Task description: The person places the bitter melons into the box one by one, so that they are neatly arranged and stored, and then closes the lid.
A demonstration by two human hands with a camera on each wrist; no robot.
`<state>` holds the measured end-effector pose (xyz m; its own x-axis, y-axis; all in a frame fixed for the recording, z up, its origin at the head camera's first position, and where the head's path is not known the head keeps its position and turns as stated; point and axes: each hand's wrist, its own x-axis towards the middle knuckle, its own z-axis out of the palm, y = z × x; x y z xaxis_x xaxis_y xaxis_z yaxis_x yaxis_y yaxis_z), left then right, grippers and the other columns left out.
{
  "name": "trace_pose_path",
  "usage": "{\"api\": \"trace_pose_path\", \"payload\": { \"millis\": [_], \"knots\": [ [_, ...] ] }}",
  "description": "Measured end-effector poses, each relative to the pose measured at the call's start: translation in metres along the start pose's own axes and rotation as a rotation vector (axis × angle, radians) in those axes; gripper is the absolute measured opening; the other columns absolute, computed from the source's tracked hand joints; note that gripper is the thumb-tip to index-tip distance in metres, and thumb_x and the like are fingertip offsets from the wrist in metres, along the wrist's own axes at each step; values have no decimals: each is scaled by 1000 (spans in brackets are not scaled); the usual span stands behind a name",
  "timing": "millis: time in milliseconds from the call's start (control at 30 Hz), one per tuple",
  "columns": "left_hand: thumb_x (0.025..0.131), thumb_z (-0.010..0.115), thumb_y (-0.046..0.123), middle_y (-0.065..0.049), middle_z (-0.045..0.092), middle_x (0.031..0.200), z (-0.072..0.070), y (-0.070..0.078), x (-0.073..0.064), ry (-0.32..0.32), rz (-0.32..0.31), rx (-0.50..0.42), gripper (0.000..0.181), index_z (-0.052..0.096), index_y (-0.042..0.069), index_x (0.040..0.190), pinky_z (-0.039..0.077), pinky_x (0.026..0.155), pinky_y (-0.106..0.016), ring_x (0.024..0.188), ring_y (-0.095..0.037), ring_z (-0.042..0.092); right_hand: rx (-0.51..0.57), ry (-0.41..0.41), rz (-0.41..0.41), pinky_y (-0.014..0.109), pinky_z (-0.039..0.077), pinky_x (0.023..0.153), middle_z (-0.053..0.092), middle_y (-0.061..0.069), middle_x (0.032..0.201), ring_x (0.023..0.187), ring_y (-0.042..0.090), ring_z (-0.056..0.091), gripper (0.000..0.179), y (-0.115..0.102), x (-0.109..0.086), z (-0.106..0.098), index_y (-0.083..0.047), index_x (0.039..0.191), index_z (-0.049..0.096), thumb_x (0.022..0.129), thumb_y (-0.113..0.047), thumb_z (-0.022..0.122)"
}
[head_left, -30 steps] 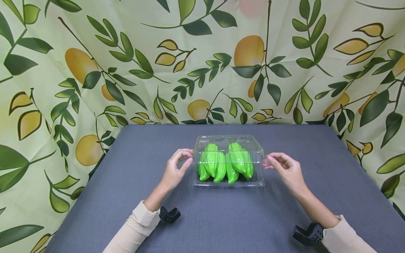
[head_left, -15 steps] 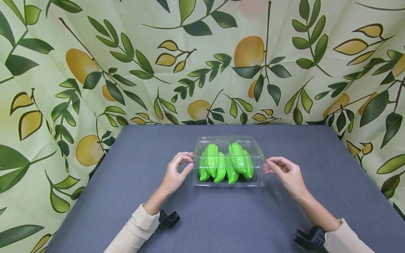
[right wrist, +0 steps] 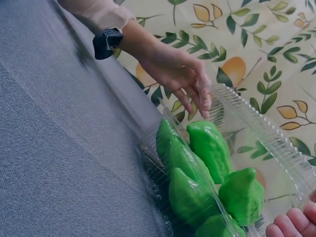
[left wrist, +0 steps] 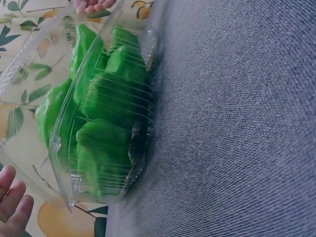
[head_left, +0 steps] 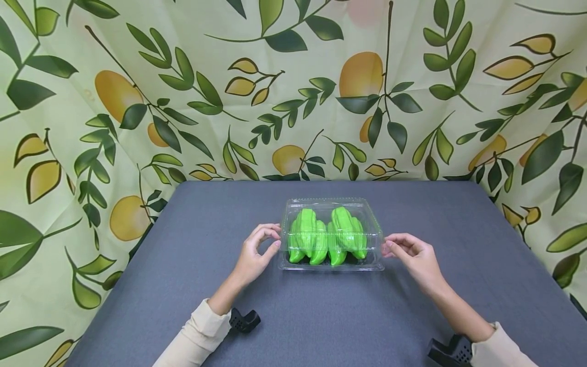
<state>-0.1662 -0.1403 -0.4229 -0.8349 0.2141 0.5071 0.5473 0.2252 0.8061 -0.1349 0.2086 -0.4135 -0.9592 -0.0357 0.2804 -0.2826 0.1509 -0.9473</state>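
A clear plastic clamshell box (head_left: 330,267) sits on the table with several glossy green, ridged fruits with pointed ends (head_left: 345,229) inside. Its hinged lid (head_left: 330,240) is tilted, with the front edge raised above the base, as the wedge-shaped gap in the left wrist view shows. My left hand (head_left: 257,255) pinches the lid's left side with thumb and fingers; the right wrist view shows this hand (right wrist: 173,71) at the lid's corner. On the opposite side, my right hand (head_left: 415,255) pinches the lid's right edge between thumb and curled fingers.
Grey cloth (head_left: 330,316) covers the tabletop. A curtain with leaves and fruit (head_left: 293,102) hangs along the back and both sides. Black wrist mounts (head_left: 245,320) are strapped at the cuffs of the cream sleeves (head_left: 194,334).
The lid's front edge has come down steadily toward the base. Both hands have lowered with it, the right one more noticeably. The box base and the green fruits have stayed in place.
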Motion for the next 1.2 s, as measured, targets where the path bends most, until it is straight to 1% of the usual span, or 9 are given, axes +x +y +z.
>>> {"api": "trace_pose_path", "payload": {
  "millis": [100,300,467,600,767,833,933,1033,1200],
  "knots": [
    [87,61,-5,-23,60,114,0,0,-1,-4,-5,-2,6,59,-6,91,42,107,-14,120,-39,54,23,2,4,20,58,66,71,-14,79,69,2,67,15,0,-2,1,15,98,58,92,1,60],
    [87,62,-5,-23,60,115,0,-2,-3,-12,-13,2,6,59,-5,92,41,108,-12,121,-40,53,18,1,26,20,58,64,71,-13,79,69,1,67,10,2,-4,2,9,96,61,92,0,61],
    [86,62,-6,-22,60,115,0,-3,-6,-19,-18,4,7,59,-5,92,40,108,-11,121,-40,53,51,-4,34,21,58,64,70,-12,78,68,3,66,7,3,-6,2,7,96,62,91,2,60],
    [85,62,-7,-22,60,116,1,-4,-7,-24,-19,8,8,59,-6,93,40,108,-12,121,-40,53,22,-8,44,20,57,64,69,-12,78,68,2,66,9,4,-7,2,8,97,61,91,2,60],
    [83,63,-8,-21,60,116,1,-6,-9,-32,-16,31,12,60,-4,94,41,108,-14,120,-25,56,2,-7,60,20,57,64,68,-12,78,68,2,66,12,6,-9,2,11,98,60,91,2,61],
    [83,64,-8,-20,60,117,1,-7,-10,-35,-9,39,13,60,-2,94,42,107,-14,118,-22,57,-14,-10,63,19,56,64,68,-12,78,68,2,66,12,7,-10,1,10,99,59,91,1,61],
    [82,64,-8,-19,59,117,1,-7,-11,-42,-5,37,14,60,-3,94,43,107,-15,117,-26,57,-8,-15,60,19,56,64,68,-12,78,68,3,66,13,8,-11,1,12,99,59,91,2,61],
    [83,65,-7,-19,60,116,0,-8,-12,-46,0,50,13,60,-5,95,44,107,-17,116,-32,57,25,-22,51,19,56,64,68,-11,78,68,3,66,10,10,-12,1,10,98,60,90,4,61],
    [82,67,-5,-17,61,115,0,-11,-14,-47,3,98,14,60,-5,94,48,105,-25,116,-29,58,31,-24,61,19,57,63,68,-11,76,67,4,66,7,11,-14,2,5,96,62,89,5,61]
  ]
}}
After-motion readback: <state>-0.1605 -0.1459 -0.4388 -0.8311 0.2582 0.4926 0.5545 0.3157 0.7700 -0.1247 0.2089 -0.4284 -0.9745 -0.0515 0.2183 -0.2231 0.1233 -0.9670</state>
